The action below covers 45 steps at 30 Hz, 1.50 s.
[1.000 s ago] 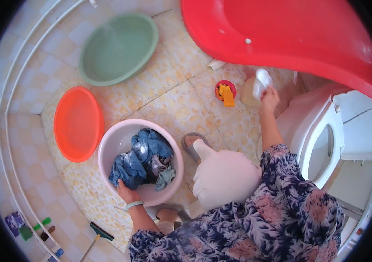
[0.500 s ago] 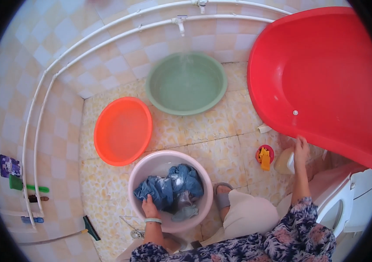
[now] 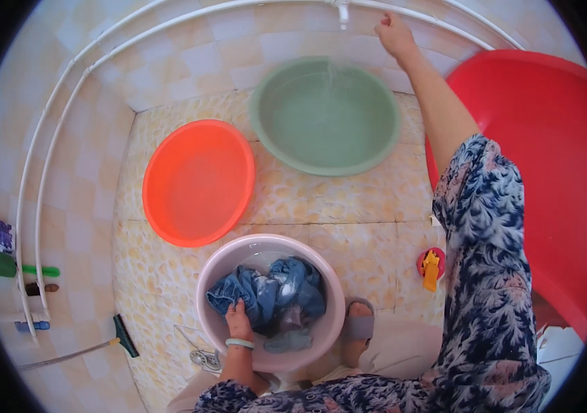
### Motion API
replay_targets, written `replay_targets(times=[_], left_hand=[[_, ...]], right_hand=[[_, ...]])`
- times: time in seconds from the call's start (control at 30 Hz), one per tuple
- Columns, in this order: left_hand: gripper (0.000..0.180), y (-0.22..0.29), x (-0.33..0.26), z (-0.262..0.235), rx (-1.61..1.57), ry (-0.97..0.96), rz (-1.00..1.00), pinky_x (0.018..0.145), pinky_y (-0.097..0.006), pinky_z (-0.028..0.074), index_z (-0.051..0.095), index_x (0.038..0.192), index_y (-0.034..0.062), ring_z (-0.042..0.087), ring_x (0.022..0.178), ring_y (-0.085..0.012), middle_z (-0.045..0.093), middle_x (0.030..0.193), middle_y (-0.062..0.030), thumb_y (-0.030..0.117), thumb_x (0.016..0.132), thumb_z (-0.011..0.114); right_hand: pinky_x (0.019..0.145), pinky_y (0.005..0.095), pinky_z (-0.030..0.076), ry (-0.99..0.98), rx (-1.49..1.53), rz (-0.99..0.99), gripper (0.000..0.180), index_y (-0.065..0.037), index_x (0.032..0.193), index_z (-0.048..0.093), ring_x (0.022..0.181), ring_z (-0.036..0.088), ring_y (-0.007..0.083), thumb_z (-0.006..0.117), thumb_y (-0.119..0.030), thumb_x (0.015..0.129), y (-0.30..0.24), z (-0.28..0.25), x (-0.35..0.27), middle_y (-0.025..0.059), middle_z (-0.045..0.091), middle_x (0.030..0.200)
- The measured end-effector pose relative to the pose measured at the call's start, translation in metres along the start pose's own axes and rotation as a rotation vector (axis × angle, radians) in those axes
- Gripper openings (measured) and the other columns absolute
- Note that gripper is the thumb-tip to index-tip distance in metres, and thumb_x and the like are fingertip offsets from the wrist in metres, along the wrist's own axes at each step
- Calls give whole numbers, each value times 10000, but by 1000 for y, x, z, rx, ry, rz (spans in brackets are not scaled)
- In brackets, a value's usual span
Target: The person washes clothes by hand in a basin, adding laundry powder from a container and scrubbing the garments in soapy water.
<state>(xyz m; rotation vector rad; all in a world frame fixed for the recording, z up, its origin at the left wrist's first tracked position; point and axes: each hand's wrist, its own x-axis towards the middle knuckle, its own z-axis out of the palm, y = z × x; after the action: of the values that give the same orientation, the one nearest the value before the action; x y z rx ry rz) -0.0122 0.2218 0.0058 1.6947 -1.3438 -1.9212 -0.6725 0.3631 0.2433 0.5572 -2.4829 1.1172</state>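
My left hand (image 3: 238, 321) grips the edge of blue denim clothing (image 3: 255, 294) in a pale pink basin (image 3: 203, 323) in front of me. White powder lies on the denim, and a greyish cloth (image 3: 288, 340) sits beside it in shallow water. My right hand (image 3: 395, 37) is stretched far forward, in the air just right of a white tap (image 3: 343, 16), not touching it. Its fingers are curled in, with nothing visible in them. Water runs from the tap into a large green basin (image 3: 325, 166) holding water.
An orange basin (image 3: 158, 227) with water stands at left. A big red tub (image 3: 548, 138) is at right, partly behind my arm. On the floor, a small red container with yellow pieces (image 3: 431, 270) sits at right. A green-headed squeegee (image 3: 125, 336) lies at lower left.
My right hand has left the tub's near edge and swung up and forward beside the tap. My left hand stays on the denim. The view has shifted slightly.
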Motion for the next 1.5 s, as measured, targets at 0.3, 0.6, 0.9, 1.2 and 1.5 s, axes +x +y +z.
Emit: replay_targets(times=[0.3, 0.6, 0.9, 1.2, 1.5], left_hand=[[270, 25, -29, 19, -21, 17, -6, 782, -263, 400, 554, 1022, -23, 507, 825, -139, 580, 922, -54, 193, 862, 526], [342, 19, -21, 5, 213, -78, 5, 846, -320, 407, 531, 1077, -48, 538, 918, -234, 578, 1013, -142, 216, 867, 478], [318, -1, -13, -1, 9, -151, 26, 843, -306, 415, 512, 1121, -23, 533, 930, -207, 563, 1065, -110, 188, 886, 477], [362, 4, -23, -6, 47, -64, 99, 840, -288, 397, 537, 1069, -74, 530, 897, -189, 591, 1003, -113, 229, 875, 508], [271, 18, -34, -20, -71, -71, 155, 643, -251, 404, 594, 886, -6, 477, 703, -78, 576, 776, 5, 245, 897, 492]], right_hand=[[839, 392, 425, 69, -39, -10, 407, 29, 1159, 489, 989, 535, 335, 419, -111, 783, -9, 12, 66, 229, 562, 1069], [710, 386, 450, 40, 155, 160, 326, -1, 1013, 587, 842, 568, 292, 388, -88, 771, -22, 23, 60, 187, 604, 926], [732, 330, 483, -281, -1198, -573, 167, -115, 709, 609, 851, 579, 267, 594, -112, 543, -5, 22, 88, 128, 605, 843], [637, 308, 440, 36, 474, 226, 408, -4, 1133, 493, 762, 529, 206, 518, -69, 732, -44, 17, 14, 121, 566, 895], [790, 286, 455, -1331, 648, 228, 363, -12, 1158, 501, 870, 563, 171, 519, -185, 839, -70, 19, -328, 52, 584, 953]])
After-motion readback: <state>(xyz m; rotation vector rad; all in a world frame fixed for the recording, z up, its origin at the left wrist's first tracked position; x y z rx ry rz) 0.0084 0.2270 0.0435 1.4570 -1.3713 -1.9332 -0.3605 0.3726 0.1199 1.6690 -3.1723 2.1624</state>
